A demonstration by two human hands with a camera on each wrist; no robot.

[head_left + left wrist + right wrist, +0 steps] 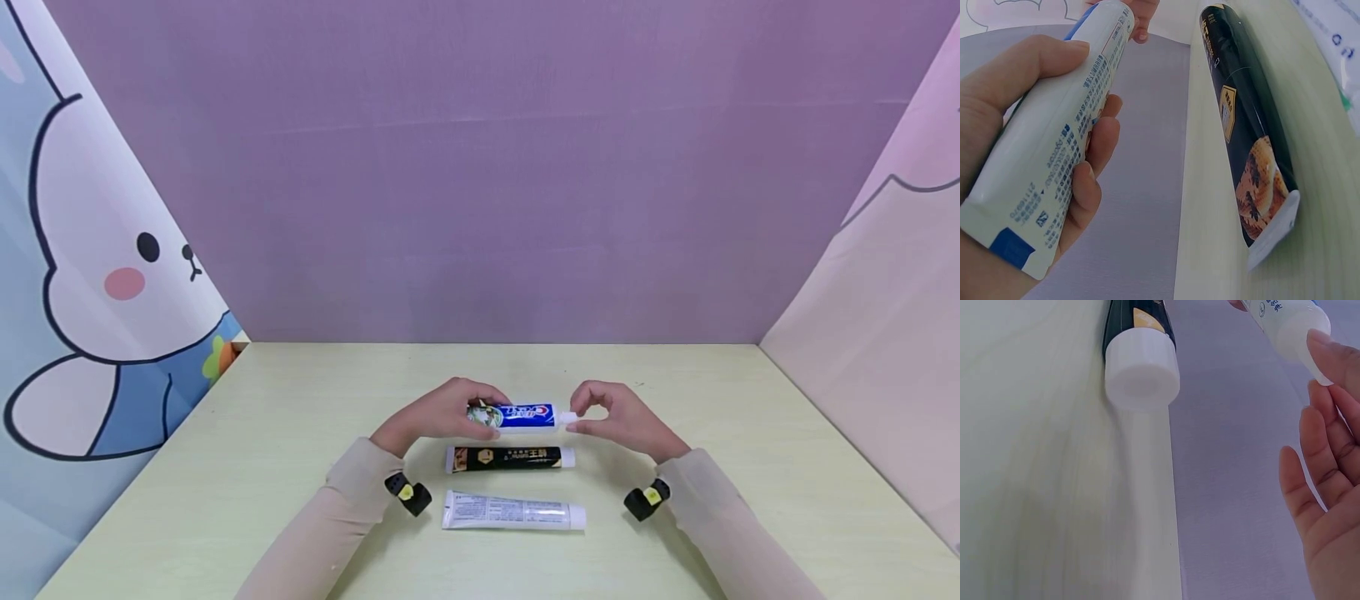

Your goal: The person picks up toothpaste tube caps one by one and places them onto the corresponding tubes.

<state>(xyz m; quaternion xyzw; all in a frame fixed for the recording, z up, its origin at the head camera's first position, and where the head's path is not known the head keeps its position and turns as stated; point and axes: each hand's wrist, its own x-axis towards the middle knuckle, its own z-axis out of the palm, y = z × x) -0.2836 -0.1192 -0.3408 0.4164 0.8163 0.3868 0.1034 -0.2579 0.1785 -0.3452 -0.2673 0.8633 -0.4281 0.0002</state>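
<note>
My left hand (447, 408) grips a blue and white toothpaste tube (528, 416) around its crimped end, above the table at the back of a row of tubes. In the left wrist view the tube's white, printed back (1054, 140) shows, with the thumb along one side and fingers curled round the other. The thumb and fingertips of my right hand (628, 419) pinch the small white cap (1315, 361) at the tube's other end. Just nearer than the hands, a black toothpaste tube (512, 458) lies flat, its white cap to the right.
A white toothpaste tube (510, 511) lies nearest on the pale wooden table (300, 467), between the forearms. A purple panel (495, 183) stands behind the table. Printed cloths with a cartoon animal (112, 225) and pale shapes flank it.
</note>
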